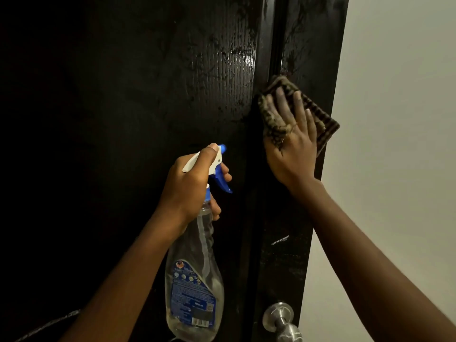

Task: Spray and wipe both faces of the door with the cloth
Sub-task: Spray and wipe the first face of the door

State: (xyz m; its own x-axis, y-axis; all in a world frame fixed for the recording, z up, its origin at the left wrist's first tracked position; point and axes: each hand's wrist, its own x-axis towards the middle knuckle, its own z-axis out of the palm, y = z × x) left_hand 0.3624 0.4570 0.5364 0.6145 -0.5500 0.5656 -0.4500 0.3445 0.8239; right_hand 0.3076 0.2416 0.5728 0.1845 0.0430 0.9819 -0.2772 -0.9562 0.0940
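A dark, almost black wooden door (153,99) fills the left and middle of the view, with wet glossy streaks on its upper face. My left hand (192,183) grips a clear spray bottle (195,280) by its white and blue trigger head, nozzle pointing at the door. My right hand (291,144) presses a dark striped cloth (323,122) flat against the door's right-hand strip, fingers spread over it. The cloth covers part of that strip and hangs slightly past its edge.
A silver round door knob (281,317) sticks out at the bottom, below my right arm. A pale wall (399,119) runs along the right of the door. A small white mark (280,240) sits on the strip below the cloth.
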